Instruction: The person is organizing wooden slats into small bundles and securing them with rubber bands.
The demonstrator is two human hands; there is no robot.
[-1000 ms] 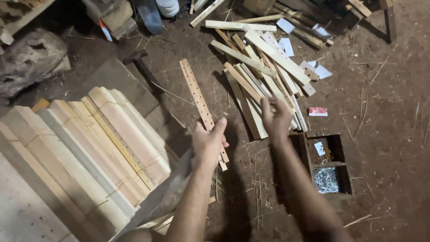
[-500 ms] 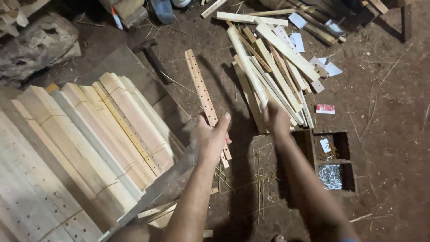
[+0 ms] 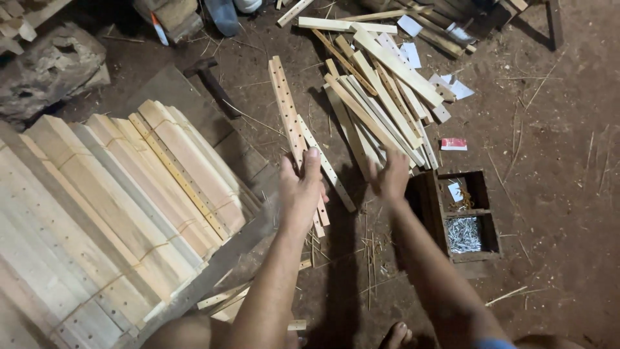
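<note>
Two bare hands reach down from the bottom of the view toward a dirt floor strewn with wood. The left hand (image 3: 301, 187) rests with fingers together and extended on the near end of a long wooden strip drilled with a row of holes (image 3: 289, 123); the fingers lie over the strip, but it is not possible to tell whether they close round it. That strip lies on the floor and runs away from the person, tilted slightly to the left, with a second, plainer strip (image 3: 326, 165) just beside it on the right. The right hand (image 3: 394, 176) is pressed onto the near ends of a loose pile of wooden slats (image 3: 381, 97), fingers spread and curled over them; whether it actually grips one is unclear. The pile fans out away from the person, its slats crossing one another, with small scraps of white paper (image 3: 452, 87) scattered by its far end.

Just right of the right forearm sits a small dark wooden box (image 3: 431, 213) with two compartments; the nearer one holds a heap of shiny nails (image 3: 464, 234). A small red and white packet (image 3: 453, 143) lies on the dirt beyond the box.

To the left, a large stack of bundled pale planks (image 3: 110, 213), tied with string, fills the lower left. A rough lump of wood (image 3: 48, 68) sits at the upper left
</note>
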